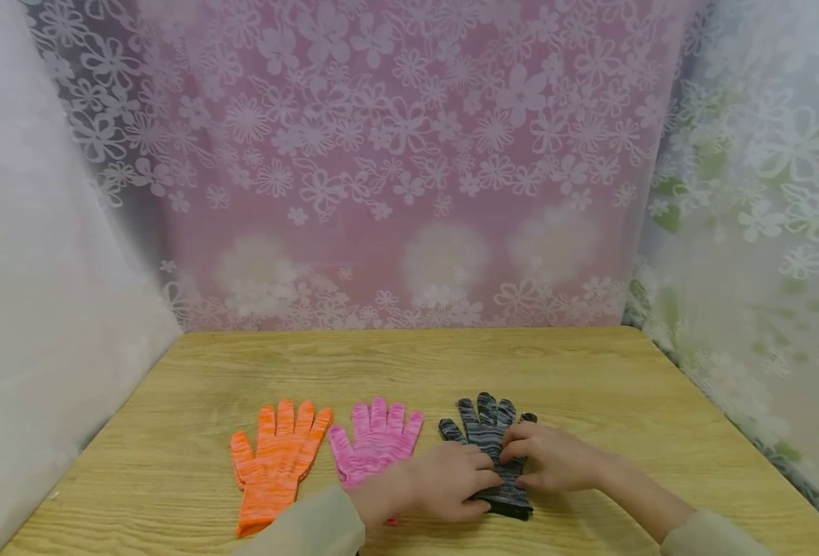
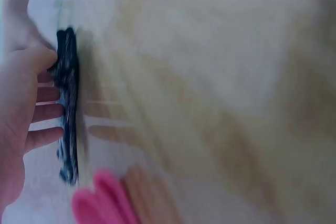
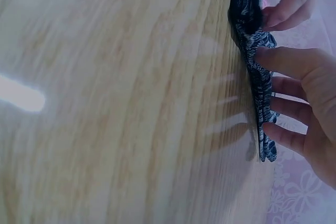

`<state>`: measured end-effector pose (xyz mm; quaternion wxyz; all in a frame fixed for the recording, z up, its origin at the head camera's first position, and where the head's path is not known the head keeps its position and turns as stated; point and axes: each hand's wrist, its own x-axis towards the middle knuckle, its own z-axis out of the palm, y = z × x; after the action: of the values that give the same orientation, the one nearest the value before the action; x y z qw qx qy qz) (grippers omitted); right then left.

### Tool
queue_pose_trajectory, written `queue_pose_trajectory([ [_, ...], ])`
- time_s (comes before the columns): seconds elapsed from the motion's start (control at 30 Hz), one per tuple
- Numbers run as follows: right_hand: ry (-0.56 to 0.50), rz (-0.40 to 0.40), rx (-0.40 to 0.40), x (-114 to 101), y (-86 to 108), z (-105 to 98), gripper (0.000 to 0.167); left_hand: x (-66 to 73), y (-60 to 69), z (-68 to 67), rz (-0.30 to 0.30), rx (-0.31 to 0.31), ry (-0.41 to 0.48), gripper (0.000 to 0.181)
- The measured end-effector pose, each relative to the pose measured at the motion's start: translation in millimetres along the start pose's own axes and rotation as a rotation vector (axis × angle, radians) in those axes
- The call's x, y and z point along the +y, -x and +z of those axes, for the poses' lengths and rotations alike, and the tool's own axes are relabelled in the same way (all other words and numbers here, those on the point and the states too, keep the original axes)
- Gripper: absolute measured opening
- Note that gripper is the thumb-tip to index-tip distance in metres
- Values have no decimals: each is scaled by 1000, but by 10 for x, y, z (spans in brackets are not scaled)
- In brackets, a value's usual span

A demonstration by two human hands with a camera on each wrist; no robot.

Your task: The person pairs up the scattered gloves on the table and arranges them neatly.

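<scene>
A dark grey-and-black striped knit glove lies palm-flat on the table, its fingers pointing away. My left hand rests on its lower left side by the cuff, fingers nearly straight. On the glove's right side, fingertips of my right hand touch the knit. The right wrist view shows the right thumb and extended fingers along the glove, with the left fingers near its cuff. To the left lies a pink glove, partly hidden by my left wrist. An orange glove is farthest left, its cuff partly behind my sleeve.
The wood-grain table carries the gloves in a row near its front. A pink flowered curtain hangs behind the far edge. White sheeting stands at the left, and a flowered curtain at the right.
</scene>
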<state>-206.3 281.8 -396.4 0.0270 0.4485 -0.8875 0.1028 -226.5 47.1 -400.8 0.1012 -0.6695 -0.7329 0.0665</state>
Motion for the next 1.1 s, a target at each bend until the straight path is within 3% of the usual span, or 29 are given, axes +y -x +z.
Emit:
queue_pose_trajectory([
  [0.2,8,-1,-1,25,-11,19,24,-222,107,-53,-128,16,39,36],
  [0.37,14,15,-12,26,-19,23,24,-403,146,-48,-206,-17,-54,21],
  [0.6,14,66,-62,-21,-36,-9,23,-479,149,37,-162,-90,-169,12],
  [0.93,-23,86,-75,-38,-54,-24,23,-476,64,105,-94,-88,-410,17],
  [1.1,-36,92,-81,-53,-68,-48,22,-494,78,94,-102,-68,-430,18],
])
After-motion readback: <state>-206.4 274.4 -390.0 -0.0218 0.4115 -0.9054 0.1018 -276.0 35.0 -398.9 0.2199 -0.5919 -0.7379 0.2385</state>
